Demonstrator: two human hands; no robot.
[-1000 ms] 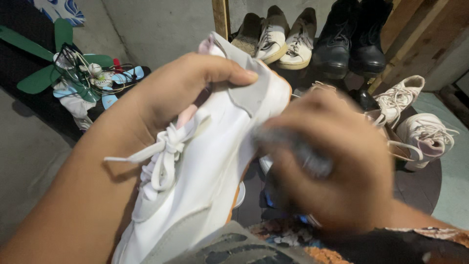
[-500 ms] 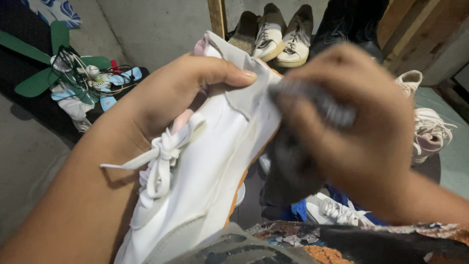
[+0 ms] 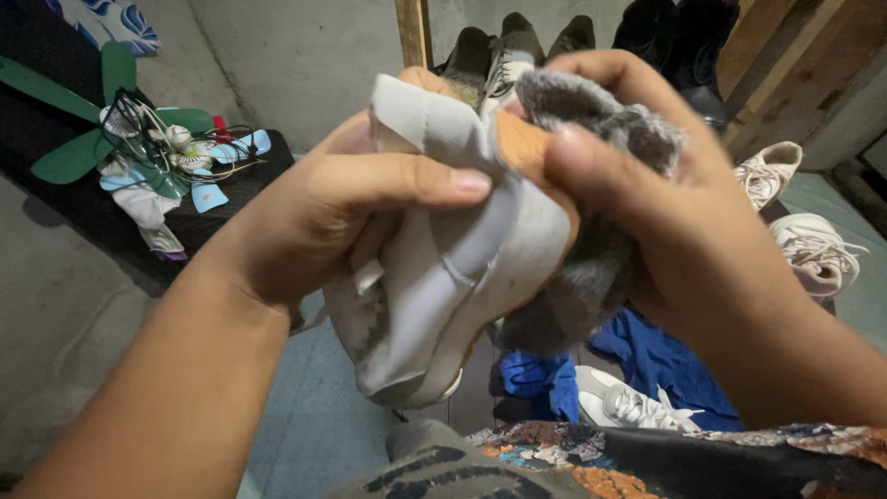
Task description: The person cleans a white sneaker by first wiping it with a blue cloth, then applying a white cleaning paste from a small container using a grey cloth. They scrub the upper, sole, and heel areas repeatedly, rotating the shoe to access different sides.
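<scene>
My left hand grips a white sneaker with grey panels and an orange sole edge, held up in front of me with its heel end toward the camera. My thumb lies across the grey heel panel. My right hand holds a grey fuzzy cloth and presses it against the sneaker's upper right side, by the orange edge. The cloth hangs down behind the shoe. The sneaker's laces are hidden.
Several pale sneakers and dark boots lie at the back and right. A blue cloth and another white shoe lie below. Green fan blades with tangled wires sit on the left. A wooden post stands behind.
The sneaker has turned from lying side-on with its laces showing to heel-first toward me. My right hand with the cloth moved up to the shoe's top edge.
</scene>
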